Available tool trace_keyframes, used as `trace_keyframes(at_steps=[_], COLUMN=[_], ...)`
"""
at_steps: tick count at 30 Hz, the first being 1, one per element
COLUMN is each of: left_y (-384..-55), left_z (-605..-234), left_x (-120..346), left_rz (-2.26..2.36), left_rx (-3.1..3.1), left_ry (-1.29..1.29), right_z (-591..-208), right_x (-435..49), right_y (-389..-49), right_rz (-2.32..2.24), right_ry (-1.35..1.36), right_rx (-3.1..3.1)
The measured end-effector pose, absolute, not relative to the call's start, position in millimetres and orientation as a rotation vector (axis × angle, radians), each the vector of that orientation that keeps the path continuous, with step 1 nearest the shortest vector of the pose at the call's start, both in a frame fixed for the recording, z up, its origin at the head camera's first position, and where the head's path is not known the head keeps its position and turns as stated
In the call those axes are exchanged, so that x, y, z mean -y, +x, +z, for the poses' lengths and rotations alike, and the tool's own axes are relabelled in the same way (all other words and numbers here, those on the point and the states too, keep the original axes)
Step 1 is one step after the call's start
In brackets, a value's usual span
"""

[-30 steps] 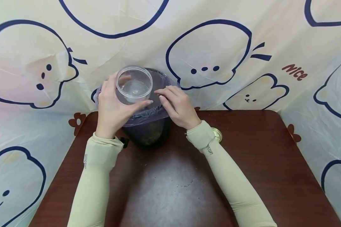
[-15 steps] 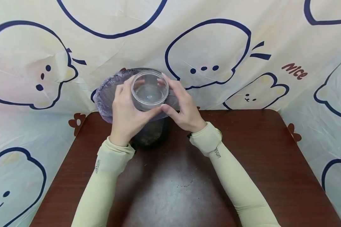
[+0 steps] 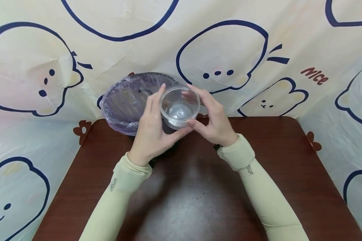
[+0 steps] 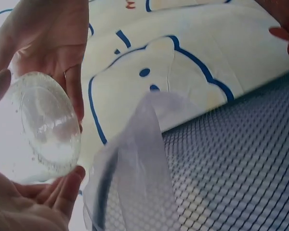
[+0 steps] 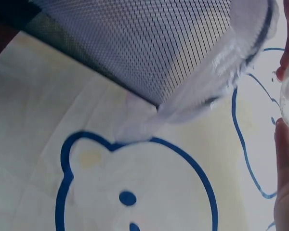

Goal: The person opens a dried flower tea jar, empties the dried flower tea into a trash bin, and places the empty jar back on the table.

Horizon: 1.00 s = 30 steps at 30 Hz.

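Between both hands, a clear round plastic tub without a lid is held above the table, to the right of the bin's mouth. My left hand grips it from the left, thumb along the near side. From the right, my right hand curls fingers and thumb around it, the thumb tips close together in front. In the left wrist view the tub's underside shows, with small specks on the wall. A black mesh bin lined with a thin purple bag stands behind my left hand, partly hidden by it.
The dark red-brown table has scattered tiny dark crumbs near its middle. A cartoon-printed cloth hangs right behind the bin and at both sides.
My right hand has joined the left on the tub. Both hands have carried it rightward from over the bin, uncovering the bin's opening. The gold lid on the table is now hidden behind my right arm.
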<state>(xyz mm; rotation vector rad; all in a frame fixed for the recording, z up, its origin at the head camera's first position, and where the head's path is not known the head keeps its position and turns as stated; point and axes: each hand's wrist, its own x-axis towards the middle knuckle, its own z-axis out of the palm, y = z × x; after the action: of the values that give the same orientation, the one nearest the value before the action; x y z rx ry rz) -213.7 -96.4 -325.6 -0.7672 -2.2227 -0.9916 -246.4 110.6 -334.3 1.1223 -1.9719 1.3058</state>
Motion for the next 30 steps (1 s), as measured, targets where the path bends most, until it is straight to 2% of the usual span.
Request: trace_keyframes(at_steps=[10,30], left_y=[-208,-200], left_z=[-337,-379], left_x=[83,71], left_rz=[-1.022,-0.985], left_rx=[2.252,2.385], left_ry=[-1.028,-1.077], right_z=[-336,-379], right_x=[-150,-178], right_y=[-227,-204], right_rz=[1.167,1.076], right_ry=[1.104,1.086], right_rx=[2.064,2.285])
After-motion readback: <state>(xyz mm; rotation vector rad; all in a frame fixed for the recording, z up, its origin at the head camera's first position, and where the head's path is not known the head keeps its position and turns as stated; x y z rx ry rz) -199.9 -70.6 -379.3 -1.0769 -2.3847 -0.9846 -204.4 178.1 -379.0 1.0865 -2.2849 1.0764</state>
